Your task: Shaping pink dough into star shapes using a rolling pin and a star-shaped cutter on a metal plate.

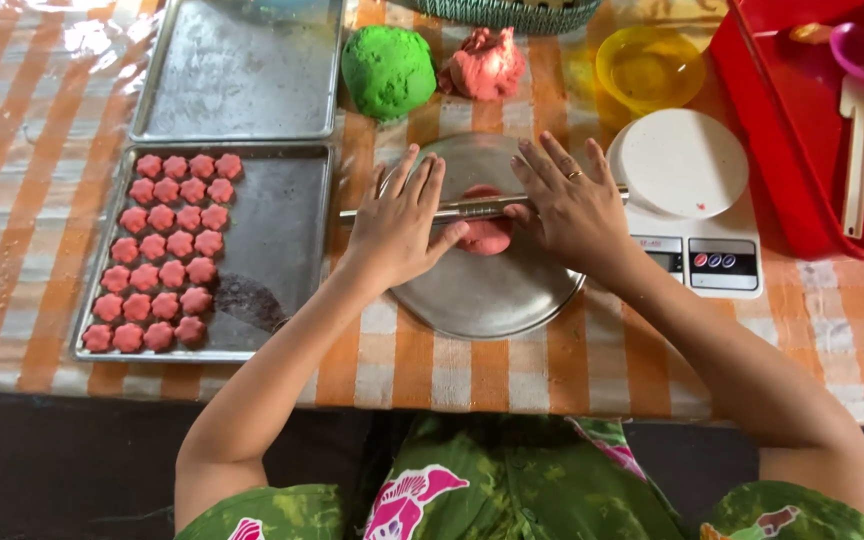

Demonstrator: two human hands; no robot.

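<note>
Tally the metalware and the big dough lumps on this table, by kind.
Rectangular metal trays: 2
Round metal plate: 1
Metal rolling pin: 1
Green dough lump: 1
Pink dough lumps: 2
Total: 7

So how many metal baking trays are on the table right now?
2. One bare tray at the back left; a second tray in front of it, holding rows of pink flower-shaped pieces.

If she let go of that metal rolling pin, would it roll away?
Probably a little: the metal rolling pin is a smooth, thin cylinder on a flat round metal plate. The soft pink dough beneath might brake it. It looks rigid and slippery.
</note>
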